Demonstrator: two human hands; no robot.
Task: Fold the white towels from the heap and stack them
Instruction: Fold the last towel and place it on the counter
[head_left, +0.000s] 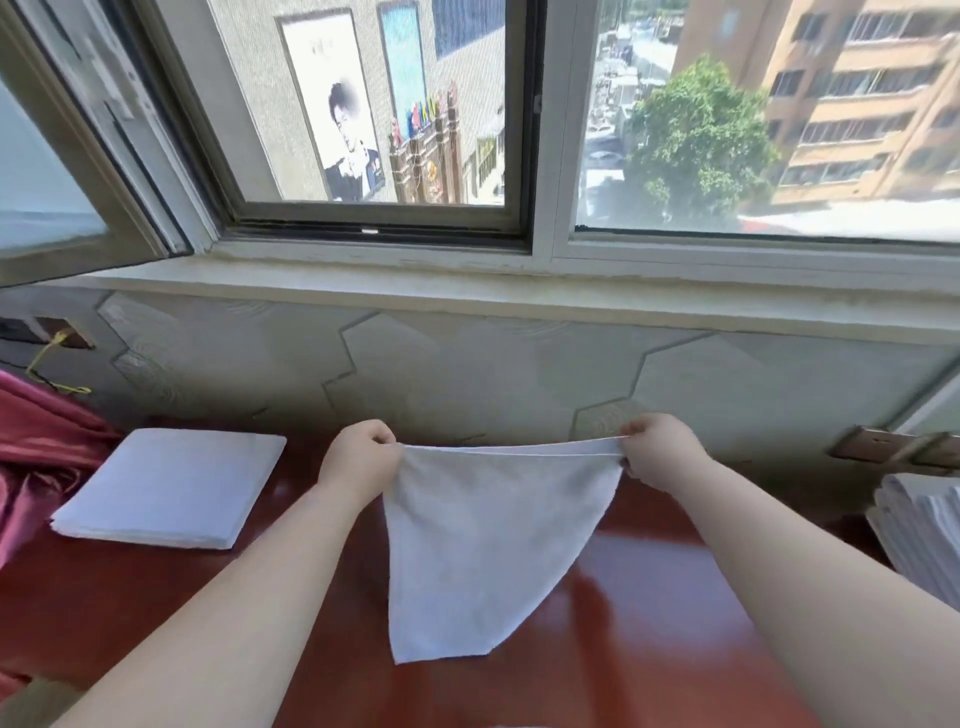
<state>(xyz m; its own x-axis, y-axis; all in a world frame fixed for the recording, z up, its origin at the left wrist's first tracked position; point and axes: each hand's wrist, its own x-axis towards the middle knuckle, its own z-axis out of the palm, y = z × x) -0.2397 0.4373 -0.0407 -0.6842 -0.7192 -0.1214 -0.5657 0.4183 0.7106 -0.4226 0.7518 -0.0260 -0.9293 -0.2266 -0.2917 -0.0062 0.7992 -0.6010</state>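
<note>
With the fingers of the left hand curled tight, pinches one top corner of a white towel; with those of the right hand, pinches the other top corner the same way. Holds the top edge stretched nearly taut between the two hands, above the red-brown counter, in front of the wall under the window sill. Lets the cloth hang in a tapering shape, lower tip toward the near edge; cannot tell whether that tip touches the counter. Shows a flat stack of folded towels on the counter to the left, beside a pink cloth, and a heap of white towels at the far right, well apart from the hands.
</note>
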